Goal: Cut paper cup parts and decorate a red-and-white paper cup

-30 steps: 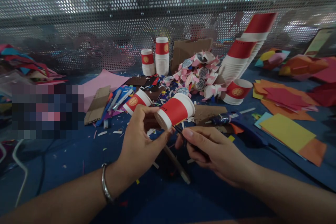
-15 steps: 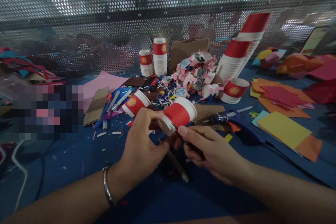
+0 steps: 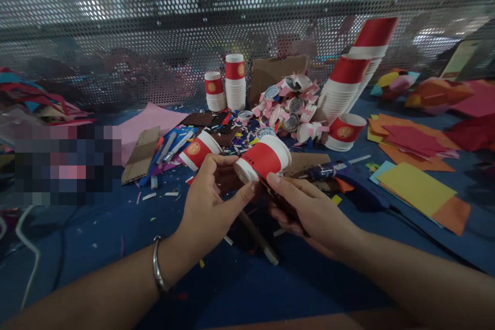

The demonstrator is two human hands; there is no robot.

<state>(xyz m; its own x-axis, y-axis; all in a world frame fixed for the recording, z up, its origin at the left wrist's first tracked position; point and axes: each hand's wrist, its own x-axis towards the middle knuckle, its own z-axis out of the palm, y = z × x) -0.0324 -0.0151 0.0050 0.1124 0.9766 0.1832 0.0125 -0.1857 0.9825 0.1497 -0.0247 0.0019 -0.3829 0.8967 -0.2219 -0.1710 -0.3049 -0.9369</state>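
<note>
A red and white paper cup lies tilted in the air, its base toward me and its rim up to the right. My left hand grips it near the base, thumb at the bottom edge and fingers behind. Against the cup's lower side, my right hand is closed on a dark, slim tool; its kind is mostly hidden by the fingers. Another red and white cup rests on its side just beyond my left hand. Below both hands, a brownish stick lies on the blue table.
Behind stand stacks of cups and a leaning tall stack, with a pile of cut cup bottoms between. A glue gun with its cord and coloured paper lie right. Markers and cardboard lie left.
The cup has turned slightly and shifted up a little. My left thumb has moved up onto the cup's base edge. My right hand still holds the dark tool close to the cup.
</note>
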